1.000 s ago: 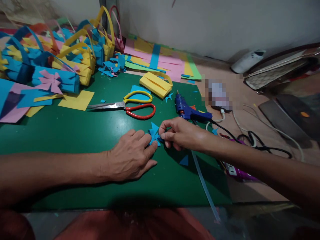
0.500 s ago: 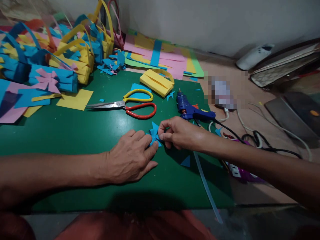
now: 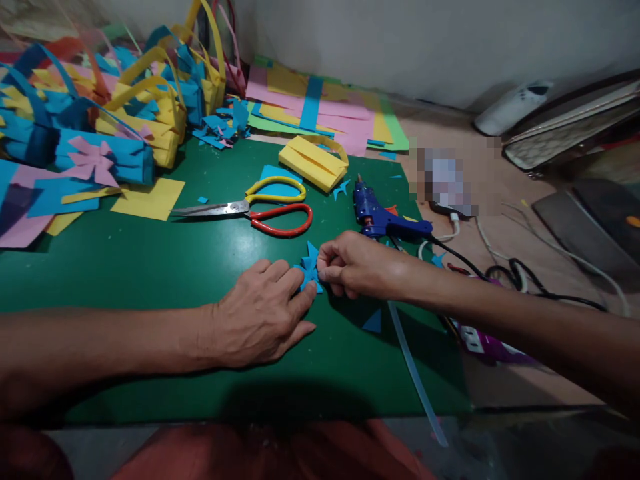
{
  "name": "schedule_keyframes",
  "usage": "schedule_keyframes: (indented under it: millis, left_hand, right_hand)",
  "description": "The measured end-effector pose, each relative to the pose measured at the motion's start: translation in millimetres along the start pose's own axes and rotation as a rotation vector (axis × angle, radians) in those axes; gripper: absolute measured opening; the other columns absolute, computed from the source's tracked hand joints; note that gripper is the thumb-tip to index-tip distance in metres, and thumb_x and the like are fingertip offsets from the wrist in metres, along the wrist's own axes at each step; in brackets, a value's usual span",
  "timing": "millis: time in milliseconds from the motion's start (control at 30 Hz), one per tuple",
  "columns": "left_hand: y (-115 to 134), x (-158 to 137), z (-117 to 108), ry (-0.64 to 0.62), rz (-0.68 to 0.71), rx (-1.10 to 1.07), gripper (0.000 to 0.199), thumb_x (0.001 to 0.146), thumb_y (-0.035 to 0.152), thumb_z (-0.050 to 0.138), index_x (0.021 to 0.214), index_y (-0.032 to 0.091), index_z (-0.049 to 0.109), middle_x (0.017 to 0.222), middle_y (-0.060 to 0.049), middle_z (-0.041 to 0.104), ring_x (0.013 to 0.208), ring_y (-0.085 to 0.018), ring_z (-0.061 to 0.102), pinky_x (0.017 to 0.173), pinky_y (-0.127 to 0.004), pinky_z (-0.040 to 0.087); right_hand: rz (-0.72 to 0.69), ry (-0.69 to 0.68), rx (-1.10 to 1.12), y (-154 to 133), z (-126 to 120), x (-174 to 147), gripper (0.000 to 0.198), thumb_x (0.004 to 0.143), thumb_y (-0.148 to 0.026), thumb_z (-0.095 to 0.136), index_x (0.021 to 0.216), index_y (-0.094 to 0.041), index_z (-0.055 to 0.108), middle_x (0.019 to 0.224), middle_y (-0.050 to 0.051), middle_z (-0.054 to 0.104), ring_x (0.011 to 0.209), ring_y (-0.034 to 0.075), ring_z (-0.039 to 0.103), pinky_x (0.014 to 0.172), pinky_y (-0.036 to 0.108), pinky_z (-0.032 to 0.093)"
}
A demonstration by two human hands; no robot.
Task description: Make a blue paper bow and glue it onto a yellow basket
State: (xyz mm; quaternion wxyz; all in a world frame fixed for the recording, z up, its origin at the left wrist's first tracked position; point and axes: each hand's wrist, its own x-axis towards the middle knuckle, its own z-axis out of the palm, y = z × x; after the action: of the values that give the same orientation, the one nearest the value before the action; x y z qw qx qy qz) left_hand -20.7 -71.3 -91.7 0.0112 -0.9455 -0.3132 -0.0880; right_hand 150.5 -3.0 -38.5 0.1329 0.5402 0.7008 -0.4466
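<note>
A small blue paper bow [image 3: 309, 269] with pointed ends lies on the green board between my hands. My left hand [image 3: 265, 315] rests palm down to its left, fingers bent and pressing on the bow's lower left part, thumb stretched along the board. At the bow's right edge, the fingertips of my right hand [image 3: 347, 265] are closed in a pinch on the paper. The pinched part is mostly hidden. Scissors [image 3: 245, 207] with one yellow and one red handle lie above my left hand. A blue glue gun [image 3: 385, 217] lies beyond my right hand.
A yellow paper bag [image 3: 313, 163] sits behind the scissors. Finished paper bags [image 3: 105, 157] crowd the back left. Coloured sheets [image 3: 345, 117] lie along the wall. A clear glue stick [image 3: 415, 373] sticks out past the front edge. Cables and a purple power strip [image 3: 487, 347] lie right.
Hardly anything differs. Both hands keep their places on the bow, and the bow's upper point shows slightly shifted to the right. The whole view has shifted a little.
</note>
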Motion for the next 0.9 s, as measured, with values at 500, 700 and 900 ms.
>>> schedule_keyframes:
  millis: [500, 700, 900]
  left_hand:
    - [-0.5, -0.3, -0.1, -0.012, -0.004, 0.003, 0.042, 0.091, 0.043, 0.041, 0.118, 0.012, 0.052, 0.088, -0.010, 0.054, 0.079, -0.024, 0.048, 0.062, -0.036, 0.035]
    - [0.1, 0.0, 0.1, -0.003, -0.001, -0.002, 0.041, 0.091, 0.041, 0.041, 0.117, 0.012, 0.053, 0.087, -0.010, 0.054, 0.079, -0.025, 0.048, 0.062, -0.036, 0.034]
    - [0.2, 0.0, 0.7, 0.004, -0.002, 0.000, 0.041, 0.091, 0.041, 0.041, 0.117, 0.011, 0.053, 0.087, -0.009, 0.053, 0.078, -0.025, 0.049, 0.061, -0.037, 0.034]
  right_hand:
    - [-0.015, 0.041, -0.111, -0.9, 1.2, 1.9, 0.011, 0.070, -0.011, 0.051, 0.061, -0.017, 0.053, 0.052, 0.000, 0.063, 0.043, 0.011, 0.056, 0.040, 0.019, 0.037]
    - [0.011, 0.049, -0.124, 1.4, 2.7, 3.5, 0.008, 0.068, -0.011, 0.054, 0.062, -0.017, 0.054, 0.052, 0.000, 0.062, 0.043, 0.009, 0.053, 0.039, 0.018, 0.033]
    - [-0.021, 0.063, -0.183, 3.0, 2.8, 4.8, 0.009, 0.066, -0.012, 0.053, 0.059, -0.017, 0.055, 0.052, 0.000, 0.062, 0.043, 0.009, 0.051, 0.038, 0.019, 0.029]
